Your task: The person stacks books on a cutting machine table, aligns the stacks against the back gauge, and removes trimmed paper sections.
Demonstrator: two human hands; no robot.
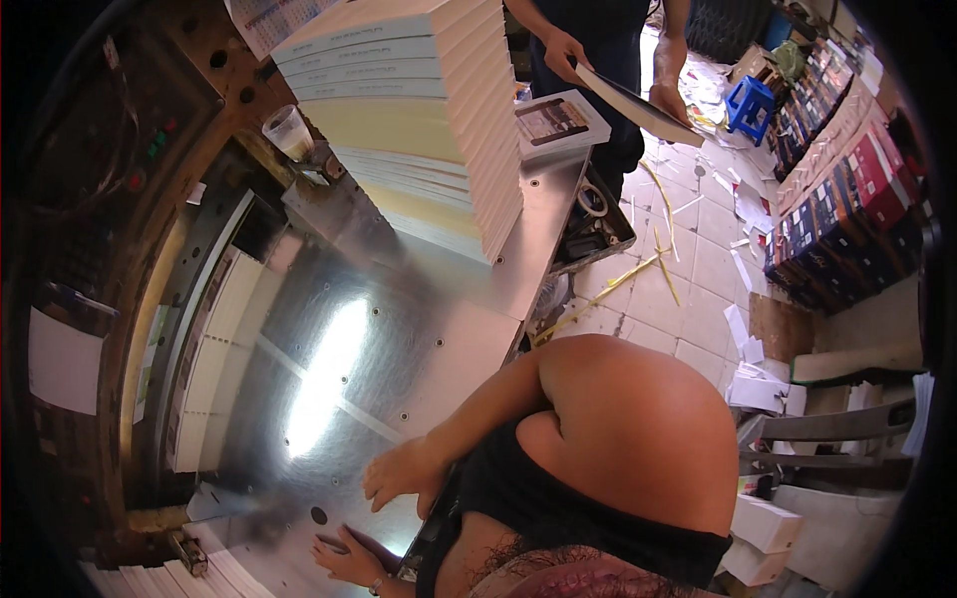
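Fingers [379, 480] loose and grasping nothing, the right hand [409, 470] and left hand [349, 560] hang by the near edge of a metal table [469, 344]; contact is unclear. Stacked paper [212, 374] lies on its far side, apparently set in place; a tall book pile [399, 130] stands to the right. Nearby, a co-worker [610, 35] holds a book [638, 110]. How much is finished or left cannot be told.

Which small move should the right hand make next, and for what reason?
Probably, reach the right hand toward the pale stack at the left side of the metal table. Both this hand and the left hand look empty and open, and neither touches that stack.
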